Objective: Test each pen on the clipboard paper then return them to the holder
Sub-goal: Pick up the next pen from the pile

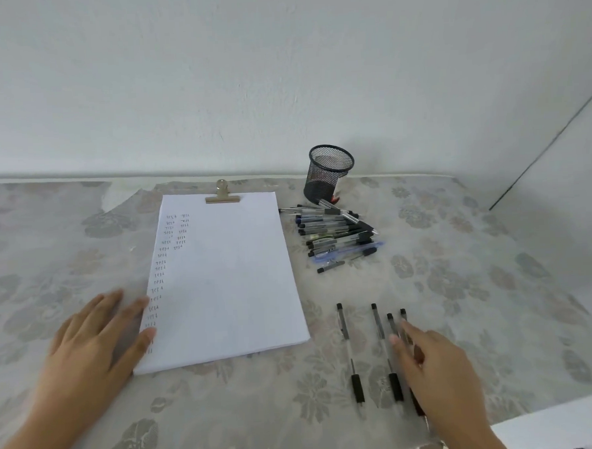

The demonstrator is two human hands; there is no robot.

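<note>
White paper (228, 276) lies clipped on the clipboard by a brass clip (222, 194), with rows of small pen marks down its left side. My left hand (98, 334) rests flat and open on the paper's lower left edge. My right hand (435, 364) hovers with fingers spread over several clear pens with black caps (349, 352) laid side by side near the table's front right; it covers the rightmost ones and holds nothing. A black mesh holder (329, 171) stands upright at the back. A pile of pens (336, 229) lies just in front of it.
A floral tablecloth (461, 267) covers the table. The white wall runs close behind the holder and clipboard. The table's front right corner and edge lie just beyond my right wrist.
</note>
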